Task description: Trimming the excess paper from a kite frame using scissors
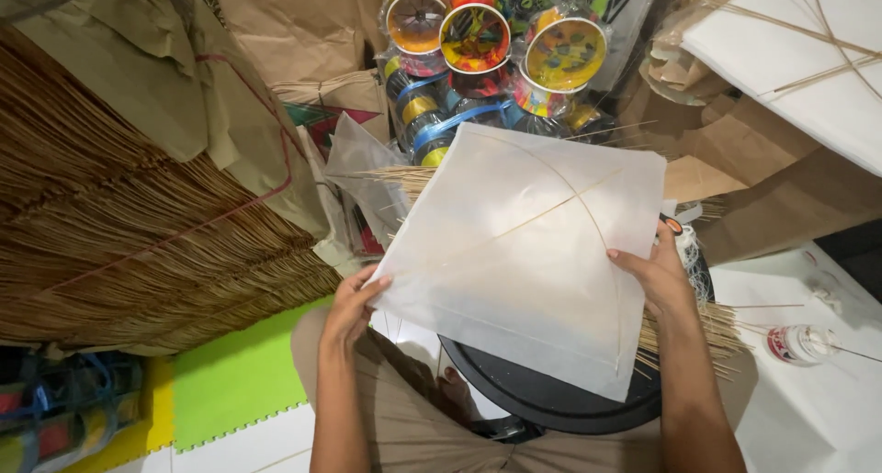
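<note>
A: What is filling the left of the view?

B: A bundle of sticks [119, 243] is lying there under brown paper [184, 78], well apart from both hands. Nothing is coming between the hands and the sheet.

A: And the main object?

B: A white kite [524, 253] is being held tilted above a black stool [551, 395], its long spine running from lower left to upper right, a bowed stick crossing it. The left hand [349, 303] is pinching the lower-left corner, fingers closed on the paper edge. The right hand [660, 275] is gripping the right edge, fingers curled behind the sheet. Both hands are equally near, on opposite sides.

A: What is lying around it?

B: Another kite [799, 60] is resting at upper right. Coloured spools [487, 46] are standing beyond the top edge. A glue bottle [797, 343] is lying on the white floor [808, 418] to the right. Thin sticks [717, 331] are poking out under the right wrist.
</note>
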